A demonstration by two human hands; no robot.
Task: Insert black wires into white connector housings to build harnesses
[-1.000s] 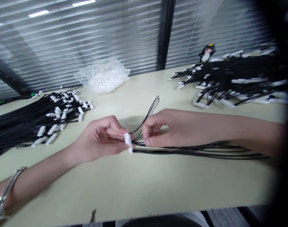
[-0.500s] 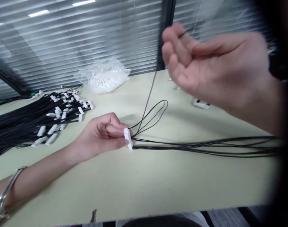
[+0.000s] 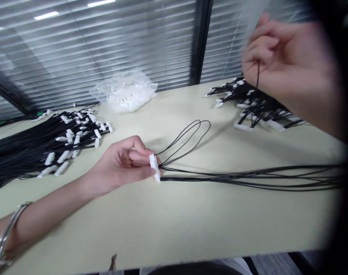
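Observation:
My left hand (image 3: 122, 162) rests on the table, thumb and fingers pinching a white connector (image 3: 155, 168). From the connector's right face, thin black wires (image 3: 248, 185) run in a loose bundle off to the right. Several other wires from it bend into small loops (image 3: 210, 124) standing above the table. High at the upper right, my right hand (image 3: 288, 57) is closed, somewhat blurred, with a black wire (image 3: 258, 74) hanging out of its fingers. The far end of that wire is hidden by the hand and wrist.
At the left lies a large pile of black cables with white connectors (image 3: 62, 168). A clear plastic bag (image 3: 128, 93) of small white parts sits at the back. Behind my right hand is another heap of cables (image 3: 248, 103). Window blinds (image 3: 105, 46) stand beyond the table.
My right hand has moved up and to the right, uncovering the cable heap behind it. The wire stretched from the connector now bends into a loop. My left hand stays still.

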